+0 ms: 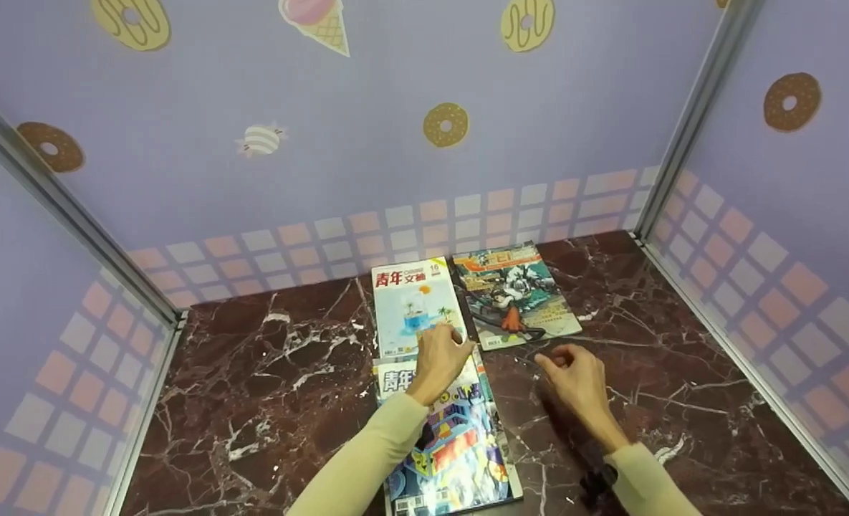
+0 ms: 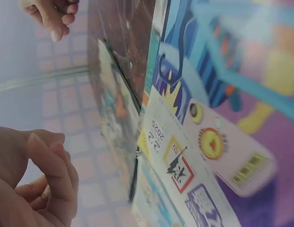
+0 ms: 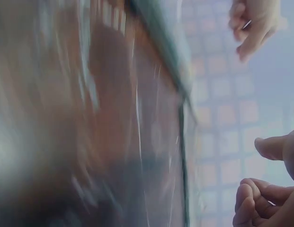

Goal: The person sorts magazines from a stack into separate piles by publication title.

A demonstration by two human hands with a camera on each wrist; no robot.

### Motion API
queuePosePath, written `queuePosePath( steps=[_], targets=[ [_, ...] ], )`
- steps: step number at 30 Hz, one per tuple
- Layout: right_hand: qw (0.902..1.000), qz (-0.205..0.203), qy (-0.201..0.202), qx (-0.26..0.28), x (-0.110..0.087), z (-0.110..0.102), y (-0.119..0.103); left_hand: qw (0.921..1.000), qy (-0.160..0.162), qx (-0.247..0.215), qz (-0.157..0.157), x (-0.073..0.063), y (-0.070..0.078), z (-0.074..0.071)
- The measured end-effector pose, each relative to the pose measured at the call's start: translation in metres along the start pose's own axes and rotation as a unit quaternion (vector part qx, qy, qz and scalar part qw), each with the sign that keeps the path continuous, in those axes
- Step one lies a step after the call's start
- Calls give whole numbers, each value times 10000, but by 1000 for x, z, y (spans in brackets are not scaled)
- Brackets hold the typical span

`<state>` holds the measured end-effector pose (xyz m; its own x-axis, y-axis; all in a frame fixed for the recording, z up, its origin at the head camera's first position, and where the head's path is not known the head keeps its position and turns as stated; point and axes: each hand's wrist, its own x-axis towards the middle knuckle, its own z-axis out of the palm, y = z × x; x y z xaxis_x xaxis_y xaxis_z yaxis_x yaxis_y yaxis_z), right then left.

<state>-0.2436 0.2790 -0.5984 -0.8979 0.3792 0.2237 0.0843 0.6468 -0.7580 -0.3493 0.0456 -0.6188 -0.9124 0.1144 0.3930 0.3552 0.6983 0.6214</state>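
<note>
My left hand (image 1: 442, 362) is above the magazines, over where two of them meet. In the left wrist view its fingers (image 2: 57, 179) bend loosely around nothing. Below its wrist lies a glossy, colourful magazine (image 1: 460, 459), with another edge showing beneath its right side. A white magazine (image 1: 403, 304) with red title characters and a small beach picture lies just beyond. To its right, a comic-style magazine (image 1: 517, 294) lies slightly turned. My right hand (image 1: 574, 380) hovers over the tabletop near that magazine's front edge; its fingers (image 3: 255, 203) curl loosely, holding nothing.
Dark red marble tabletop (image 1: 288, 401) with white veins surrounds the magazines. Purple panels (image 1: 352, 165) with printed donuts and pink-and-white tiles stand at the back and both sides, joined by grey metal corner posts (image 1: 696, 115).
</note>
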Motion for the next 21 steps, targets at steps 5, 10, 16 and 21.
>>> queuePosePath(
  steps=[5, 10, 16, 21],
  targets=[
    [9987, 56, -292, 421, -41, 0, -18, 9989, -307, -280, -228, -34, 47, -72],
    [9950, 163, -806, 574, -79, 8, -32, 9980, -211, -347, -491, -68, 47, -99],
    [9945, -279, -1014, -29, -112, 17, -37, 9967, -208, -433, -649, -108, 37, -121],
    [9906, -386, -1267, -353, -131, 16, -38, 9972, -72, -114, -738, -140, 27, -136]
  ],
)
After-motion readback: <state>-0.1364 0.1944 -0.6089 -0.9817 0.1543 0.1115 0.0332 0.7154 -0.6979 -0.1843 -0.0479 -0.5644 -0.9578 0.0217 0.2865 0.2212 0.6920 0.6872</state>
